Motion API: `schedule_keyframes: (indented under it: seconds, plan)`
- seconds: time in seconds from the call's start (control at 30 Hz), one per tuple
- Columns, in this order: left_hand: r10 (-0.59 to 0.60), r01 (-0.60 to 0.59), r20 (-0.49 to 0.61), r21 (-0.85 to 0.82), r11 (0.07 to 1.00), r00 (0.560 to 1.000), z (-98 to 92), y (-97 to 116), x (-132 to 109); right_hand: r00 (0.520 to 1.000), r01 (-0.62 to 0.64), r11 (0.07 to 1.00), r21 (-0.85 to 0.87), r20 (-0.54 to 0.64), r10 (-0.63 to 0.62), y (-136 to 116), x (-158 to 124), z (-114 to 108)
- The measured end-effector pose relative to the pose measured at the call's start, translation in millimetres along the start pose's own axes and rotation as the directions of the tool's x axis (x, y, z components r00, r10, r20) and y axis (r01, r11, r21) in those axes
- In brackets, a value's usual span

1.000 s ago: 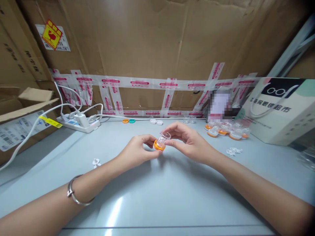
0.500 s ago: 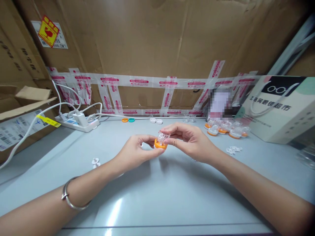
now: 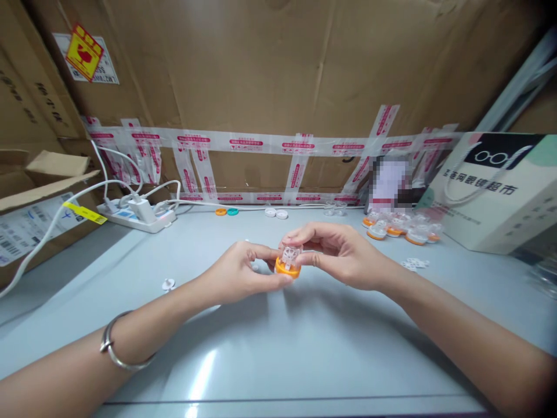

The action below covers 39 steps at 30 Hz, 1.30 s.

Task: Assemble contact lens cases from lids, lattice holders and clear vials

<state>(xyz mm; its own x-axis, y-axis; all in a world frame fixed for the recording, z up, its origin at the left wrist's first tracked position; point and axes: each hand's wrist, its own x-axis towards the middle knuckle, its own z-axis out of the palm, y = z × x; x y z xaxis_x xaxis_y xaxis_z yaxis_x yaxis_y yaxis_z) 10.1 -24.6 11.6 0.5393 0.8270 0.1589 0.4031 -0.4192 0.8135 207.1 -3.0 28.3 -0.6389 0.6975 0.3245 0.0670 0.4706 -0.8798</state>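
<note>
Between my hands, above the table, is a small plastic piece: an orange base ring (image 3: 288, 267) with a clear plastic cup (image 3: 291, 254) in it. White openwork parts show through the clear plastic. My left hand (image 3: 243, 268) is closed on the orange ring, thumb in front and fingers at its left side. My right hand (image 3: 335, 252) pinches the clear cup from the right between thumb and fingers. The underside of the piece and some fingertips are hidden. A small white disc-shaped part (image 3: 168, 284) lies beyond my left forearm.
Similar clear-and-orange pieces (image 3: 395, 226) cluster at the back right, with white openwork parts (image 3: 415, 264) in front. Orange (image 3: 221, 212) and teal caps (image 3: 233, 212), white caps (image 3: 276, 213) and clear cups (image 3: 335, 209) line the back. A power strip (image 3: 139, 216) and paper bag (image 3: 491, 197) flank them.
Both hands have come slightly nearer and lower with the piece, which is tilted a little differently. The clear cup appears to sit lower in the orange ring. Both hands keep their hold.
</note>
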Motion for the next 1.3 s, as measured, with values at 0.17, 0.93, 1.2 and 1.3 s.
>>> schedule_keyframes:
  seconds: [0.17,0.93,1.2,1.3]
  plan:
    - [-0.049,0.051,-0.095,0.018,0.999,0.994,2.2,1.7,-1.5,0.987,0.017,0.990,-0.138,-0.158,-0.039,6.8,2.0,6.8]
    - [-0.028,-0.022,-0.385,-0.125,0.992,0.923,-9.6,9.7,0.8,0.942,-0.104,0.741,0.664,-0.173,0.287,12.4,4.2,43.4]
    - [-0.031,0.007,-0.422,-0.058,0.998,0.906,-3.6,14.5,2.5,0.920,-0.085,0.638,0.765,-0.185,0.345,12.6,2.6,48.5]
    - [-0.056,0.014,-0.460,-0.095,0.995,0.886,-2.2,16.2,3.9,0.922,-0.086,0.603,0.793,-0.166,0.351,12.9,2.7,47.7]
